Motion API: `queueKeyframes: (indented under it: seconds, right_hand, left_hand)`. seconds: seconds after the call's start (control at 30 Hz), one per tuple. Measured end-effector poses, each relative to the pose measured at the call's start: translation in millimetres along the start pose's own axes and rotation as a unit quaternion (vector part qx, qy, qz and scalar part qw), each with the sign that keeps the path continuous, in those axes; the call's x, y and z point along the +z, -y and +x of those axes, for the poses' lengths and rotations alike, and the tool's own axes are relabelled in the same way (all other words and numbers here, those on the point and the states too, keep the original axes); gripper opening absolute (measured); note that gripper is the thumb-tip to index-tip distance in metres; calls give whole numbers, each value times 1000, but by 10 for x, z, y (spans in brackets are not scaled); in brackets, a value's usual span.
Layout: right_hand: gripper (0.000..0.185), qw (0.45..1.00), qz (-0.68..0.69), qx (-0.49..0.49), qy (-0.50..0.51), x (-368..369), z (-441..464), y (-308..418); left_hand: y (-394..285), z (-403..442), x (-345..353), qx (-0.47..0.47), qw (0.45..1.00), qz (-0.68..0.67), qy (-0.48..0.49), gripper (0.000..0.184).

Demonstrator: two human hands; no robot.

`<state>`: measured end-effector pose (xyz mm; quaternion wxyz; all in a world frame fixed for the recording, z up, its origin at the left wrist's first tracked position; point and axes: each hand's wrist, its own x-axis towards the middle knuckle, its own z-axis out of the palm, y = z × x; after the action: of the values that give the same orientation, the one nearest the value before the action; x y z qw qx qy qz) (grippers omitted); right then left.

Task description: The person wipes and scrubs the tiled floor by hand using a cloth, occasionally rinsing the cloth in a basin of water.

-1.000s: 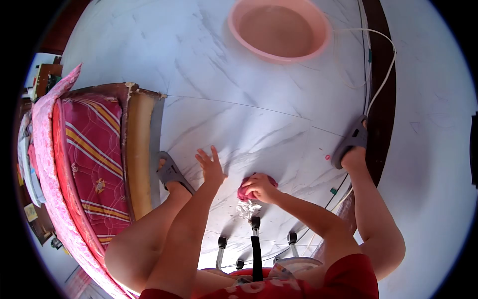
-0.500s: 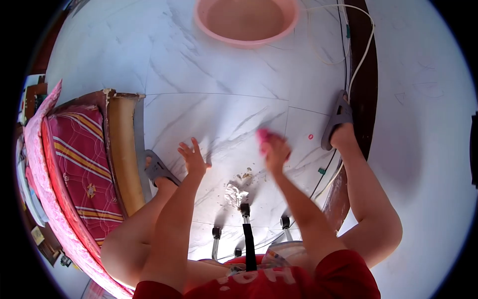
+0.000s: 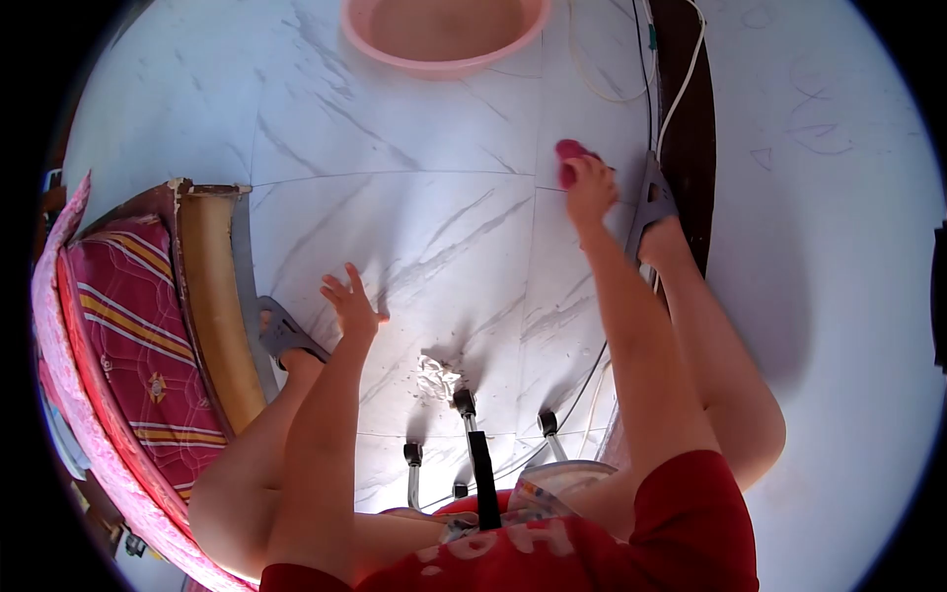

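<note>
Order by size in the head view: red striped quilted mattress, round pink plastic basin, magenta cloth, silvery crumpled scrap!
Striped mattress
Pink basin, cut off
Cloth and scrap: too alike to rank, the right hand hiding some cloth

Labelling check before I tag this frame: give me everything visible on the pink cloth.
The cloth is deep pink, looks like soft fabric, and is bunched up. A rounded end pokes out of the right hand's grip, which covers much of the rest, so full shape and edges can't be told. It's over the marbled floor, left of the grey sandal on the right foot. Floor contact and wetness: can't tell.
</note>
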<state>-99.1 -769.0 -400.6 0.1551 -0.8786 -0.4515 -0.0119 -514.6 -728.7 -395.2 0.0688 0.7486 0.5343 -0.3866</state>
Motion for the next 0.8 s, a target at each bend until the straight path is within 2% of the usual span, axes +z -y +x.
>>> queueKeyframes:
  seconds: [0.03,0.1,0.17,0.23,0.27,0.3,0.33,0.37,0.43,0.5,0.53,0.6,0.67,0.7,0.73,0.8]
  right_hand:
    - [37,997,-45,57,40,-25,13,-186]
    - [41,990,57,132,3,42,-360,-452]
    - [44,982,-11,190,17,-77,-955,-158]
    - [38,989,-63,131,20,146,-1860,9]
    - [37,997,-45,56,20,124,-2307,245]
    - [33,997,-44,14,55,126,-2759,486]
    - [31,978,52,76,186,160,-3163,704]
    - [30,974,170,-22,146,-272,-3130,1060]
    - [34,950,249,-94,163,-363,-3053,1312]
    - [36,962,234,-77,116,-401,-2655,1349]
    - [31,970,224,-49,81,-168,-2473,1184]
    - [33,992,125,6,-13,-136,-1868,793]
    - [40,998,27,39,-35,-168,-1409,234]
    - [43,998,-24,54,-6,-182,-1376,-81]
    - [45,990,-28,135,21,-207,-1451,-288]
    - [47,983,-12,185,6,-295,-1879,-468]
  left_hand:
    - [4,-7,6,-2,1000,-18,-8,135]
    - [21,15,19,-6,999,-38,-15,135]
    - [10,34,87,-18,998,-56,-18,135]
    - [9,56,147,-21,998,-56,-17,135]
    - [5,61,159,-23,998,-54,-21,135]
    - [1,60,143,-20,998,-51,-22,135]
    - [2,58,106,-19,999,-31,-19,135]
    - [0,43,83,-18,1000,-11,-14,135]
    - [5,24,65,-4,1000,5,-21,135]
    - [23,34,52,5,1000,17,-26,134]
    - [24,32,65,3,999,24,-33,134]
    - [8,38,78,6,999,28,-38,134]
    - [19,46,81,-10,999,-15,-28,134]
    - [19,26,74,-8,1000,-13,-24,134]
    - [9,29,43,-17,999,-35,-17,133]
    - [12,47,31,-28,998,-59,-10,133]
